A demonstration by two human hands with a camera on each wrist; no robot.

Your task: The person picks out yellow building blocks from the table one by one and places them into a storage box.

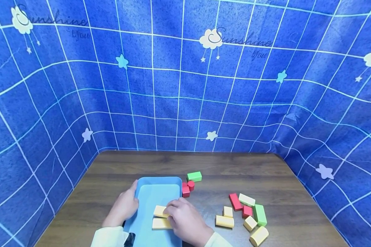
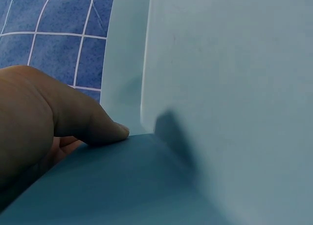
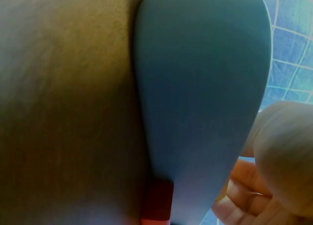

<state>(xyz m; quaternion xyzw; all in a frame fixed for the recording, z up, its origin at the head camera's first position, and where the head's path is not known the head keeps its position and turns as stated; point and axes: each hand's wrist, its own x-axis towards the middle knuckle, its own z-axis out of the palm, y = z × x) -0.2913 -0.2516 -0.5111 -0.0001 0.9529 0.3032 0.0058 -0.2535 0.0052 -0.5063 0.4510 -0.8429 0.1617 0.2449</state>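
Tray — blue; yellow blocks; backdrop — white-gridded blue

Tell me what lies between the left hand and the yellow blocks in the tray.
Only the bare tray, as the head view shows.

left hand reaches forward, thumb laid above its curled fingers; right hand, knuckles up, angles inward, fingers bent in a pinch

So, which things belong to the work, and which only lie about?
In use:
left hand
right hand
blue rectangular tray
two flat yellow blocks

Apparently idle:
green rectangular blocks
red rectangular blocks
red cylinder
yellow cylinders
yellow cubes
whitish rectangular block
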